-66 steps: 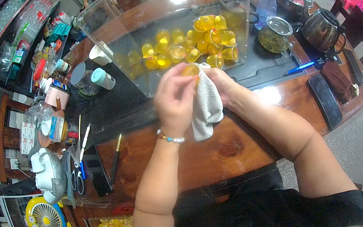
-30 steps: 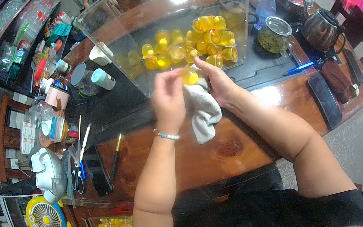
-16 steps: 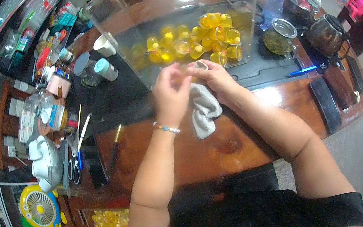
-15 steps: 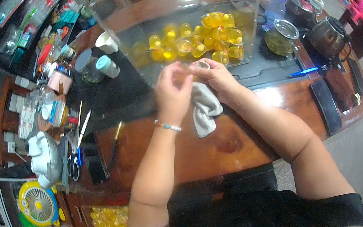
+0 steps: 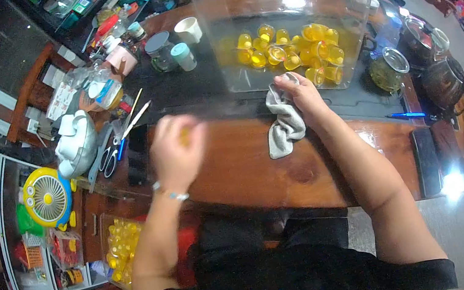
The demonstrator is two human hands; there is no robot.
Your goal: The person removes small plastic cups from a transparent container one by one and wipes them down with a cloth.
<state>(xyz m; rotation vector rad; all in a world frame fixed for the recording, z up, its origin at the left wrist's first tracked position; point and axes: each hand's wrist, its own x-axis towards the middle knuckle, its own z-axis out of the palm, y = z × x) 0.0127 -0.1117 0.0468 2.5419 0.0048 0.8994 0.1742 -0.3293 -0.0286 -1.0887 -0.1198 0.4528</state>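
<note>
Reference: the clear bin (image 5: 247, 80), a rigid transparent box with straight walls.

Left hand (image 5: 176, 153): positioned left of the bin and nearer the wearer, above the wood edge of the table (image 5: 236, 169). The forearm rises from the wearer's side toward the hand; the elbow is bent. The hand is blurred; the fingers are curled inward around a small yellow piece (image 5: 185, 135), part of which shows between them. Exact finger contact cannot be determined.

Right hand (image 5: 306, 98): positioned just in front of the bin's near side, forearm extended. Thumb and fingers are clamped on the upper end of the cloth (image 5: 286, 129). Contact between hand and bin cannot be confirmed.

Materials: the cloth is soft, pale grey and matte, hanging in loose folds toward the wearer. The yellow cups (image 5: 318, 52) inside the bin are translucent, glossy and dome-shaped, most heaped toward its right side. The table combines polished, grained brown wood with a dark panel under the bin. A beaded bracelet (image 5: 171, 194) encircles the left wrist. Right of the bin stands a rounded glass pot (image 5: 386, 75) with greenish contents.
</note>
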